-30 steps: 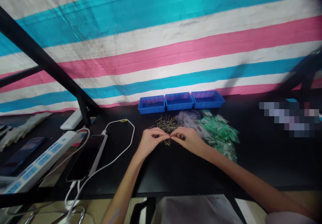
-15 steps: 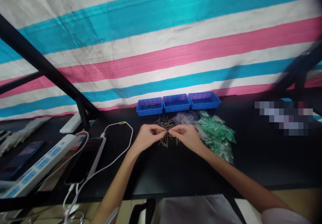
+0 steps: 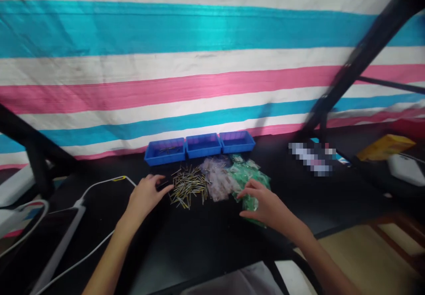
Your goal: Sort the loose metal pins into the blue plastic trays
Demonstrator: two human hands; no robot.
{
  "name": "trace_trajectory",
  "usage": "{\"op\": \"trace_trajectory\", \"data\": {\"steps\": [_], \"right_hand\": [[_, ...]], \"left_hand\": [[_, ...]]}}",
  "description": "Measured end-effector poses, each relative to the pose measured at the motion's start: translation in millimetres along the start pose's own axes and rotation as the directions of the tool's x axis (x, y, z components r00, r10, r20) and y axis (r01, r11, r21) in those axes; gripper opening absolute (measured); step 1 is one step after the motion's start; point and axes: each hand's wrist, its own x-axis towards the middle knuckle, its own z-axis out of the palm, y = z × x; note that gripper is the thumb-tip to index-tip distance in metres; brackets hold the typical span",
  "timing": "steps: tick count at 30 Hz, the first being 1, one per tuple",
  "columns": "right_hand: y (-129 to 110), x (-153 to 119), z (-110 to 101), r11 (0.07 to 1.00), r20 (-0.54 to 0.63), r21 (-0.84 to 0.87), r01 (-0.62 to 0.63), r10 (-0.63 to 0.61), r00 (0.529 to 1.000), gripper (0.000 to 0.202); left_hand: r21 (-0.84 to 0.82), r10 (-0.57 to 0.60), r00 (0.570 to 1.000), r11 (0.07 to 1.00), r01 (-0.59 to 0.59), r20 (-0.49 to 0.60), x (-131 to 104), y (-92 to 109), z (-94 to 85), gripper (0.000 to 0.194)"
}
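Observation:
My left hand (image 3: 148, 194) is at the left edge of a pile of thin metal pieces (image 3: 189, 185), some with yellow parts. Its thumb and fingers are apart. A thin dark piece shows near its fingertips, but I cannot make out whether the hand holds it. My right hand (image 3: 262, 202) is over the green plastic packets (image 3: 247, 174), with thumb and fingers apart and nothing visible between them. Between the pile and the green packets lie clear, pinkish bags (image 3: 218, 182).
Three blue trays stand behind the pile: the left one (image 3: 165, 158) holds a few thin pieces, beside the middle (image 3: 203, 152) and right (image 3: 237, 146) ones. A white cable (image 3: 86, 256) lies at left. A yellow packet (image 3: 385, 147) is at far right.
My hands have come apart from their meeting point over the pile, left hand to its left side, right hand to the green packets. The view has turned to the right.

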Motion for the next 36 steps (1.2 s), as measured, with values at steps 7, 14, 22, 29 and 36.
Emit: {"op": "trace_trajectory", "data": {"steps": [7, 14, 22, 29, 36], "right_hand": [[32, -18, 10, 0.991, -0.01, 0.014, -0.136, 0.136, 0.991, 0.022], [64, -4, 23, 0.997, -0.197, 0.071, 0.019, -0.005, 0.98, 0.021], [50, -9, 16, 0.987, -0.372, 0.145, 0.063, -0.005, 0.928, 0.024], [-12, 16, 21, 0.931, -0.315, 0.343, 0.124, -0.01, 0.949, 0.02], [-66, 63, 46, 0.82, -0.142, 0.559, 0.124, -0.053, 0.988, 0.028]], "left_hand": [[-0.026, -0.016, 1.0, 1.0, 0.016, 0.013, -10, -23, 27.0, 0.024], [-0.028, -0.048, 0.987, 0.999, 0.044, -0.151, -13, -25, 24.8, 0.035], [-0.024, -0.105, 0.992, 0.994, 0.104, -0.072, -11, -32, 17.2, 0.023], [-0.221, -0.014, 0.992, 0.975, -0.014, -0.123, -16, -1, 10.9, 0.022], [-0.58, 0.142, 0.986, 0.798, -0.164, -0.083, -44, 67, 8.3, 0.015]]}}
